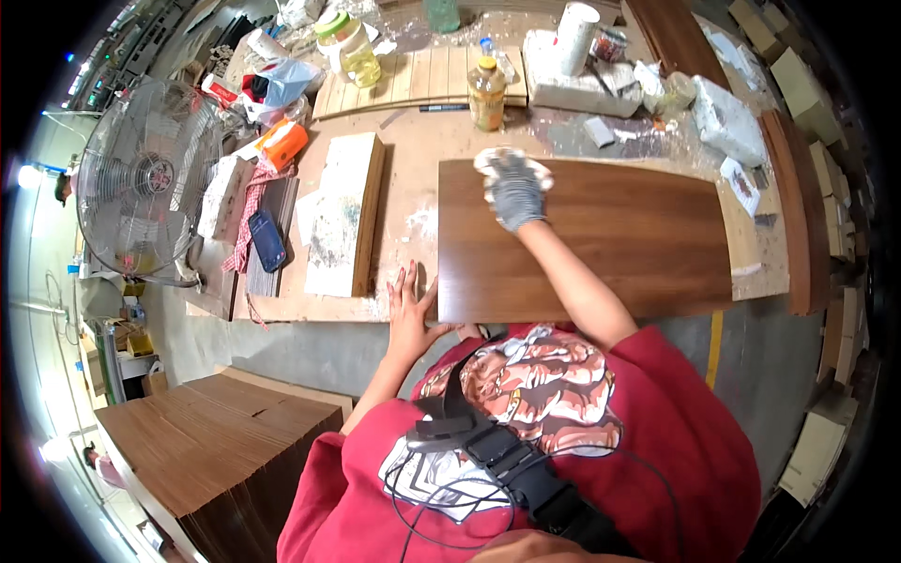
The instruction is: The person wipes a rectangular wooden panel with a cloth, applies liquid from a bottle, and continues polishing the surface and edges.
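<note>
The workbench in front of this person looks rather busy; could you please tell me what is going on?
A person in a red top is working on a glossy dark-brown wooden panel lying on a cluttered tan workbench. The right hand, in a grey knit glove, has a crumpled white cloth at its fingers, near the panel's far edge. The bare left hand rests, fingers spread, at the bench's near edge, beside the panel's near-left corner.

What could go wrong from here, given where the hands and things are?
The right hand, gloved, with a white cloth, is at the far edge of the brown panel; overreaching might topple the yellow-capped bottle beyond.
The panel seems to reach the table's near edge, so a hard push could shift it.
</note>
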Demonstrator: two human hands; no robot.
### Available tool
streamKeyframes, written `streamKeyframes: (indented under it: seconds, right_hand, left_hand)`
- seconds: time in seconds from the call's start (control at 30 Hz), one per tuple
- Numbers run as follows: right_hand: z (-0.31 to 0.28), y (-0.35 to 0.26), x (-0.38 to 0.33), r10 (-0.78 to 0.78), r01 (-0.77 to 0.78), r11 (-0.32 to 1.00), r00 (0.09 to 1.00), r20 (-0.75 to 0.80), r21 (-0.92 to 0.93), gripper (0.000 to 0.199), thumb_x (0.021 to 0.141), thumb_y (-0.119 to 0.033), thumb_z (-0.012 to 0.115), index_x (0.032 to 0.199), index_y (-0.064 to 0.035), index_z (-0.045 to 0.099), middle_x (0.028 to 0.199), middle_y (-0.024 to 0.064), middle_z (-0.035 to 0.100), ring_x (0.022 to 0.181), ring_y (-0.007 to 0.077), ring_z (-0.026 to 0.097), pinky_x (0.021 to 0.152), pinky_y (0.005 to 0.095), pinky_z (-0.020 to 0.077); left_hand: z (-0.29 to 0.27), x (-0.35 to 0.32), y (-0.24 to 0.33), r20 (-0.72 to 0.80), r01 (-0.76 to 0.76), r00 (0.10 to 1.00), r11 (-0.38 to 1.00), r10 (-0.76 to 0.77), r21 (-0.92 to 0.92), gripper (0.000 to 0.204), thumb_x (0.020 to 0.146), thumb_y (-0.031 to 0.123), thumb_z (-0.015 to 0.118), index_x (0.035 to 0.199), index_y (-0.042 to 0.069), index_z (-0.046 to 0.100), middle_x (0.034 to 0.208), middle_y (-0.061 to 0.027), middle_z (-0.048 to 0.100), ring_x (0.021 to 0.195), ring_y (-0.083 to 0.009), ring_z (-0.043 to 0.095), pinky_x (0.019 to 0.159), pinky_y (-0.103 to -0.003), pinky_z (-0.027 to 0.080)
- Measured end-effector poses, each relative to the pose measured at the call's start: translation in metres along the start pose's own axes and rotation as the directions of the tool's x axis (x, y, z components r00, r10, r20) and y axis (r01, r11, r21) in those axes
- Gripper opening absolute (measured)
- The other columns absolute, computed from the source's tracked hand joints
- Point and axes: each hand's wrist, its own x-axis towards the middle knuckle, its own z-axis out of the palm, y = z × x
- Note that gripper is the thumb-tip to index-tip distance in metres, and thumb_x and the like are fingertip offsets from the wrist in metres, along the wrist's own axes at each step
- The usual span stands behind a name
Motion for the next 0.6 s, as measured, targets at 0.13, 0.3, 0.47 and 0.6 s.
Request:
streamKeyframes:
  seconds: [0.13, 0.3, 0.47, 0.6]
  right_hand:
    - [0.081, -0.094, -0.087, -0.021, 0.350, 0.471, 0.922, 0.387, -0.810, 0.058, 0.101, -0.035, 0.049, 0.157, -0.0187, 0.046, 0.170, 0.0069, 0.034, 0.158, 0.0319, 0.027, 0.127, 0.0451, 0.0255]
    - [0.009, -0.136, -0.193, -0.107, 0.367, 0.785, 0.874, 0.475, -0.500, 0.051, 0.098, -0.031, 0.059, 0.148, -0.0187, 0.055, 0.168, 0.0111, 0.035, 0.157, 0.0322, 0.028, 0.126, 0.0500, 0.0251]
    - [-0.093, -0.106, -0.218, -0.062, 0.133, 0.561, 0.991, 0.118, -0.817, 0.041, 0.088, -0.017, 0.061, 0.129, -0.0154, 0.065, 0.138, 0.0129, 0.058, 0.135, 0.0320, 0.049, 0.112, 0.0518, 0.0410]
    - [-0.079, -0.110, -0.216, 0.291, -0.308, 0.706, 0.947, -0.136, -0.637, 0.046, 0.092, -0.022, 0.061, 0.137, -0.0172, 0.060, 0.148, 0.0131, 0.051, 0.142, 0.0318, 0.043, 0.117, 0.0477, 0.0361]
  left_hand:
    - [-0.008, -0.005, -0.004, -0.025, -0.044, 0.999, 0.999, 0.044, -0.011, 0.090, 0.064, 0.046, 0.095, 0.141, 0.010, 0.066, 0.168, -0.0291, 0.022, 0.153, -0.0490, 0.024, 0.125, -0.056, 0.024]
    - [-0.019, 0.010, -0.024, 0.087, -0.084, 0.990, 0.967, 0.108, -0.242, 0.080, 0.067, 0.033, 0.097, 0.136, 0.004, 0.068, 0.168, -0.0296, 0.023, 0.154, -0.0465, 0.027, 0.124, -0.053, 0.029]
    - [-0.031, 0.034, -0.017, 0.016, -0.087, 0.995, 0.942, 0.097, -0.325, 0.062, 0.087, 0.028, 0.084, 0.142, 0.006, 0.064, 0.167, -0.0239, 0.032, 0.153, -0.0407, 0.033, 0.123, -0.048, 0.030]
    - [0.000, 0.068, 0.006, -0.011, -0.185, 0.981, 0.915, 0.194, -0.357, 0.055, 0.098, 0.030, 0.071, 0.146, 0.005, 0.059, 0.165, -0.0219, 0.037, 0.155, -0.0380, 0.032, 0.128, -0.054, 0.015]
